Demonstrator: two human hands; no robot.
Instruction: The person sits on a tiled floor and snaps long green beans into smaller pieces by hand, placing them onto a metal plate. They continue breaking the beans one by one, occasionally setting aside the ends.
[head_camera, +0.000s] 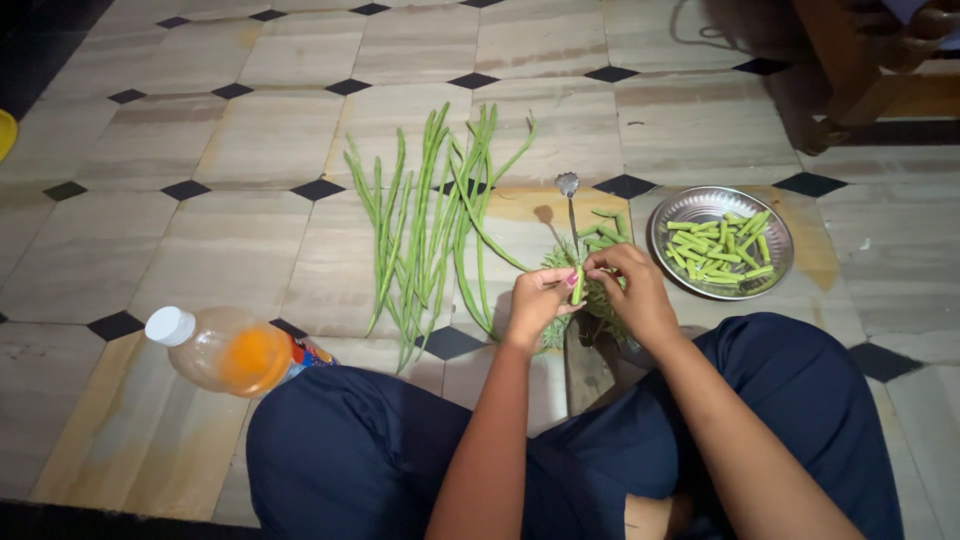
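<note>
Both hands met over the upright blade (572, 215) of the floor cutter, and that blade was the marker for everything else. The left hand (535, 300) had its fingers pinched shut on a short green bean piece (578, 285) just below the blade; the right hand (632, 290) curled its fingers closed on the same piece from the other side. Left of the blade lay the long beans (425, 225) on the tiled floor (150, 140). Right of it sat the steel plate (680, 205) of cut pieces (720, 245). Far left, a plastic bottle (225, 350) lay tipped over.
</note>
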